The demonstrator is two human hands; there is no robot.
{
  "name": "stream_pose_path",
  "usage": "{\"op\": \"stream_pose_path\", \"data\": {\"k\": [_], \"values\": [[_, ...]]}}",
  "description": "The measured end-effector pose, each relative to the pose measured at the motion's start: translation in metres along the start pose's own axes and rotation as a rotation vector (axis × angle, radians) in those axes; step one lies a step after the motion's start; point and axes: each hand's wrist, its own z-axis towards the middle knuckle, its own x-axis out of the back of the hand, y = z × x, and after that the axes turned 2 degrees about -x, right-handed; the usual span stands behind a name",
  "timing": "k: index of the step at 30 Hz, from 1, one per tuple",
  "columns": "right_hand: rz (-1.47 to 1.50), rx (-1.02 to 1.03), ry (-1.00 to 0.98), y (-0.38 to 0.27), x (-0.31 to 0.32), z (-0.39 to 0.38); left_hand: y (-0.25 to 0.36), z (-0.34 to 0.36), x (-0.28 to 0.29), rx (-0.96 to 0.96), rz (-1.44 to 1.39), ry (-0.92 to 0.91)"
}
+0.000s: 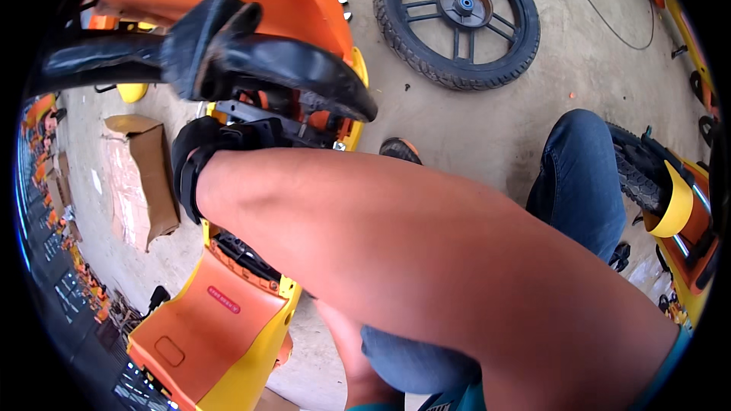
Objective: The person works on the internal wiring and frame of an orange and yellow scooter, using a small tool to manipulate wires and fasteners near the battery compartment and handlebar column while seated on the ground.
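Observation:
My right arm crosses the view from the lower right. At its end my right hand [217,137], in a black glove, is over the open middle of an orange-and-yellow vehicle [247,312], close to dark frame parts [308,128]. I cannot make out its fingers or whether they hold anything. Just above the glove, a thick black curved bar [297,65], like part of a steering wheel or handlebar, has a black wrap [202,49] tied round it. Part of my left forearm shows below; my left hand is hidden behind the right arm.
A spoked wheel with a knobby black tyre [457,19] lies on the concrete floor. An open cardboard box [141,175] stands left of the vehicle. Another orange-and-yellow vehicle [674,205] is at the right, and a thin dark cable [609,23] curves over the floor. My jean-clad knee [582,183] juts up.

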Motion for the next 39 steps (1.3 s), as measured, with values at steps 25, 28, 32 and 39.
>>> {"op": "stream_pose_path", "data": {"k": [25, 28, 32, 39], "values": [[0.570, -0.126, -0.262, 0.126, 0.132, -0.277, 0.102, 0.049, -0.058, -0.565, 0.483, -0.261], [0.652, -0.257, -0.408, 0.133, 0.117, -0.294, 0.091, 0.049, -0.063, -0.678, 0.458, -0.271], [0.799, -0.472, -0.462, 0.138, 0.108, -0.302, 0.072, 0.054, -0.064, -0.589, 0.378, -0.150], [1.005, -0.769, -0.352, 0.163, 0.093, -0.309, 0.055, 0.067, -0.078, -0.457, -0.015, -0.130]]}}
